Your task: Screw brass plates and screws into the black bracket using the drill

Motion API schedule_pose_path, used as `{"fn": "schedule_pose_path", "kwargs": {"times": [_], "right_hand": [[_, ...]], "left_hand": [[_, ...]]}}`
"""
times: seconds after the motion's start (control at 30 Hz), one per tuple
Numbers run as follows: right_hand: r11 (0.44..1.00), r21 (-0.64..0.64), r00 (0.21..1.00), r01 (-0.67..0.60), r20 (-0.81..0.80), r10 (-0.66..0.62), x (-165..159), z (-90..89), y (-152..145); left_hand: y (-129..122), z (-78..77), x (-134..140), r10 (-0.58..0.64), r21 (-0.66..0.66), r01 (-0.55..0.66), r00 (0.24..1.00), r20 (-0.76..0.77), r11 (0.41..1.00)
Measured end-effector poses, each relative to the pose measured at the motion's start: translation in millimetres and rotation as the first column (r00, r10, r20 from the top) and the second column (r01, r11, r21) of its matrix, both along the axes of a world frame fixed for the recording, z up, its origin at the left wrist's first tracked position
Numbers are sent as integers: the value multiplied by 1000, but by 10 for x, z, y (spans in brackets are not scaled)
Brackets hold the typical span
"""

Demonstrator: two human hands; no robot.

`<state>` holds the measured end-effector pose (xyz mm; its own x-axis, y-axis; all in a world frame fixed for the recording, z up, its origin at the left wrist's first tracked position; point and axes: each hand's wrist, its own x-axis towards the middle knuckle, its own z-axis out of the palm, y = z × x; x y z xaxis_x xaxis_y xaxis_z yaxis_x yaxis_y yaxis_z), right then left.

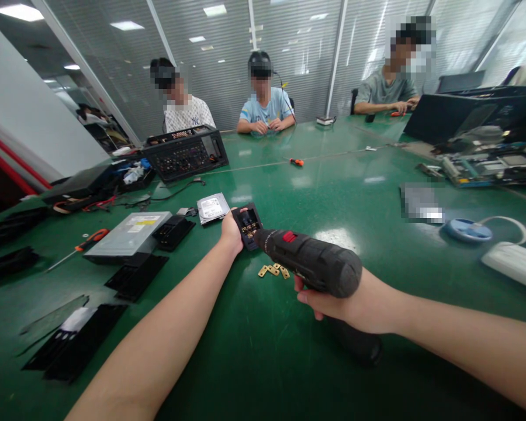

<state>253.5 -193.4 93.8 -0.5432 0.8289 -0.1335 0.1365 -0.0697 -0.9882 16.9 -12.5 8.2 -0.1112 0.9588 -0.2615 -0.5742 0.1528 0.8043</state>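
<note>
My left hand [232, 232] is closed on the side of a small black plastic part [248, 222] that has brass-coloured pieces set in it. My right hand [348, 301] grips a black cordless drill [315, 260] with a red switch on top. The drill's nose points left, toward the black part; whether its tip touches cannot be made out. Just below the part, several small brass plates [273, 270] with holes lie on the green table [245, 356]. A silver hard drive [213, 208] rests beyond my left hand.
To the left lie an optical drive [129, 237], an orange-handled screwdriver [81, 247] and black plastic pieces [76, 342]. A black computer case [186, 155] stands farther back. Another screwdriver [296, 162] lies mid-table. At right are a blue round object [469, 230] and a white power strip [515, 263]. Three people sit opposite.
</note>
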Motion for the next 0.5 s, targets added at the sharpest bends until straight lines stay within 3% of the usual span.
{"fn": "schedule_pose_path", "kwargs": {"times": [0.5], "right_hand": [[1000, -22, 1000, 1, 1, -1, -2, 12, 8]], "left_hand": [[-16, 10, -8, -18, -6, 18, 1000, -8, 1000]]}}
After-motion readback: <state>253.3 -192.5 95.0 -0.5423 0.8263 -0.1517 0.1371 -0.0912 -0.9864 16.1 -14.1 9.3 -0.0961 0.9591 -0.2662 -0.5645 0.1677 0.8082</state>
